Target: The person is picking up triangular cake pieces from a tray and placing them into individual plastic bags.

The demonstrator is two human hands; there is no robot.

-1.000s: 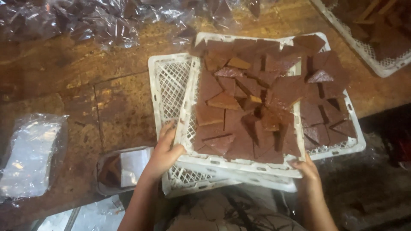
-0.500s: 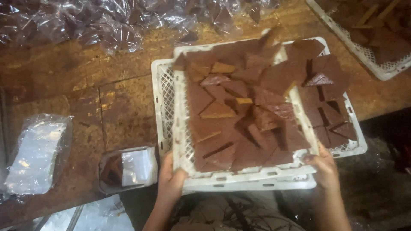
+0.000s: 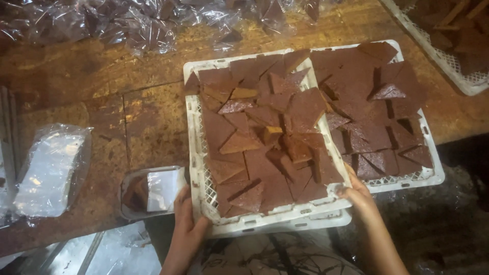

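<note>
White crate [image 3: 196, 132] edges in both closed hands, left [image 3: 187, 224], right [image 3: 356, 192].

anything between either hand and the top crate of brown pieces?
Nothing visible. The left hand grips the near-left corner of the top crate and the right hand grips its near-right corner. A small tray sits just left of the left hand, touching neither visibly.

Small food-packing workshop, we judge: worn wooden counter [image 3: 102, 117], white plastic crates [image 3: 196, 168] of brown cut slabs [image 3: 265, 147], clear wrappers [image 3: 127, 25] heaped at 11 o'clock.
</note>
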